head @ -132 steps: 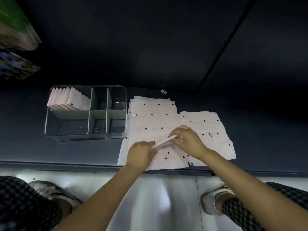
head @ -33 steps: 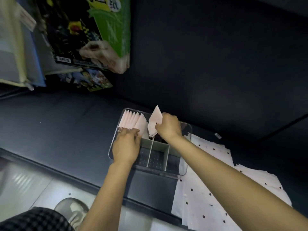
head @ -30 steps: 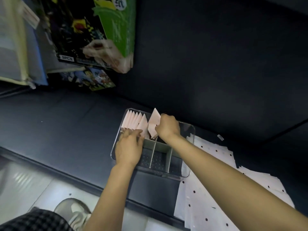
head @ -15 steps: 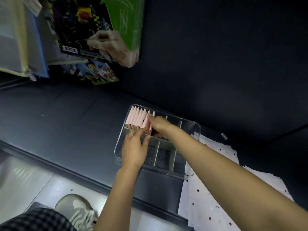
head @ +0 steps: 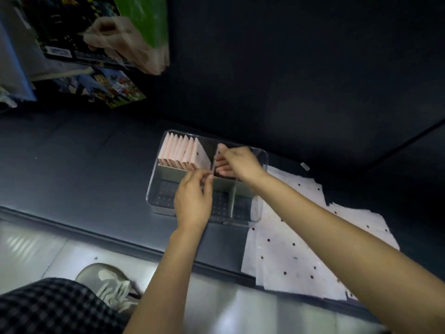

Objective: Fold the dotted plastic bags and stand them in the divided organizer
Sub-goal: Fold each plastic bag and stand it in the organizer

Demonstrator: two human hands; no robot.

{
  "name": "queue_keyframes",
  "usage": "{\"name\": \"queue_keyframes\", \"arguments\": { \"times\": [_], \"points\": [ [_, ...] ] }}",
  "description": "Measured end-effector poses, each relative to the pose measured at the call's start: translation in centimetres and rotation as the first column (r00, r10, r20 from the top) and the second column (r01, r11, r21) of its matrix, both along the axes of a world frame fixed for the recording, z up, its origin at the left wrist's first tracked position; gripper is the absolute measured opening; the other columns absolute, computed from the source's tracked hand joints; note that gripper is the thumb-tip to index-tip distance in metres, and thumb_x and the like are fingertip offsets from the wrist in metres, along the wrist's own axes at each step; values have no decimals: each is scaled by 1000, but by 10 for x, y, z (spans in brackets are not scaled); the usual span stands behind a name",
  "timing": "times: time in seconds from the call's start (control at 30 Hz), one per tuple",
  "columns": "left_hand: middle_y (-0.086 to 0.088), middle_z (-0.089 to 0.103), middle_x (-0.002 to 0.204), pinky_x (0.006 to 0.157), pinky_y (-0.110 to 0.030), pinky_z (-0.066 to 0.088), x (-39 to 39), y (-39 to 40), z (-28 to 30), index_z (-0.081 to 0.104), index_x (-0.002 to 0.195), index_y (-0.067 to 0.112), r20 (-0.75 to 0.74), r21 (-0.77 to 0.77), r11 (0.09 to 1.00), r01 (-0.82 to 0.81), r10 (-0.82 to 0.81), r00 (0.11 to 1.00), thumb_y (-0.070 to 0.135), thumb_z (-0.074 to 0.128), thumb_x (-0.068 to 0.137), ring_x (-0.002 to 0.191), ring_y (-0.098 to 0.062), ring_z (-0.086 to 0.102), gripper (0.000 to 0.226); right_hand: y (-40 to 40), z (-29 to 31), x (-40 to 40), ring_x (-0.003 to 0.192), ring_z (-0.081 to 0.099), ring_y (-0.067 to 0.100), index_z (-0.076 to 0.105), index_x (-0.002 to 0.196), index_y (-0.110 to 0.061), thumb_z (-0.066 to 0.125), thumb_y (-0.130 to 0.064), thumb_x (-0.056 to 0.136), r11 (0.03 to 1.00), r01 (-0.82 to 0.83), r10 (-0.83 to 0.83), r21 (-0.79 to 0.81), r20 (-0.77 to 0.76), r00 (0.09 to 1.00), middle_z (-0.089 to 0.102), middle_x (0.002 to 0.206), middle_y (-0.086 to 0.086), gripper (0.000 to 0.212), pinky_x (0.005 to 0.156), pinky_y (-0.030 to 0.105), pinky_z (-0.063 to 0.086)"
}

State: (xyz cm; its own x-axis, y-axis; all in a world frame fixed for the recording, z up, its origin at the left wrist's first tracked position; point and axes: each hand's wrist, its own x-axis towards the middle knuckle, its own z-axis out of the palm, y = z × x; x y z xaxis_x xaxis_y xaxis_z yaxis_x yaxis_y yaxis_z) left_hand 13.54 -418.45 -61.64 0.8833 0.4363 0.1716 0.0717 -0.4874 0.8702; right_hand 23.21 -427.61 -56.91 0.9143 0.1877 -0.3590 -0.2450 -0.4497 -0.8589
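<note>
A: What changed in the organizer (head: 261, 162)?
B: Your newly folded bag now stands with the folded bags (head: 184, 151), far-left compartment. Your left hand (head: 192, 200) and right hand (head: 237, 162) pinch a clear divider (head: 213, 165) beside them.
A: Next?
B: Likely the flat dotted bags (head: 289, 239), right, on the surface (head: 79, 165).

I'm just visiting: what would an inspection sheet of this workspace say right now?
Surface: dark flat table.
Job's things: clear divided organizer holding a row of folded pink bags standing in its far-left compartment; flat white dotted plastic bags stacked beside it.
Clutter: small white tag.
Hands: left hand and right hand both pinch a thin divider strip.
Cables: nothing seen.
Surroundings: colourful packages, grey shoe, checked trousers.
</note>
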Motion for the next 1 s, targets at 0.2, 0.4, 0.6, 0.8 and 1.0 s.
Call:
{"name": "queue_keyframes", "arguments": {
  "times": [0.2, 0.4, 0.6, 0.8, 1.0],
  "points": [
    [0, 65, 96, 73, -34, 49, -35, -83, -18, 67, 98, 20, -182, 90, 847, 523, -503, 845, 24, 60, 90, 84, -19, 61, 12, -157, -13, -82, 84, 65, 16, 69, 97, -8, 59, -15, 92, 992, -31, 45, -119, 115, 992, 69, 94, 8, 13, 79, 19, 53],
    [7, 23, 155, 116, -24, 5, -87, -120, -65, 37, 142, 29, -497, 285, 437, 853, -694, 521, 44, 61, 86, 144, -12, 15, 63, -276, -70, -170, 132, 36, 9, 49, 135, -21, 68, -35, 85, 735, -280, 373, -618, 24, 928, 40, 143, -9, 56, 105, 11, 22],
    [10, 25, 154, 114, -19, -4, -101, -117, -69, 51, 133, 32, -445, 350, 461, 815, -684, 578, 37, 48, 96, 144, -8, 14, 37, -302, -89, -210, 120, 57, 24, 71, 103, -8, 81, -19, 72, 666, -170, 515, -726, 283, 809, 61, 127, 5, 34, 90, 37, 53],
    [16, 38, 146, 109, -17, 23, -105, -119, -61, 64, 116, 30, -488, 313, 485, 817, -655, 576, 40, 59, 89, 139, -4, 26, 29, -294, -81, -214, 98, 69, 23, 73, 76, -15, 91, -38, 50, 549, -130, 636, -826, 312, 706, 72, 104, 5, 39, 71, 33, 59],
    [16, 37, 147, 109, -16, 22, -119, -123, -61, 60, 119, 27, -503, 339, 501, 796, -619, 603, 21, 57, 92, 139, -4, 26, 28, -287, -79, -225, 91, 71, 25, 69, 61, -14, 95, -21, 45, 576, -110, 604, -810, 331, 725, 74, 97, 5, 31, 65, 34, 59]
  ]
}}
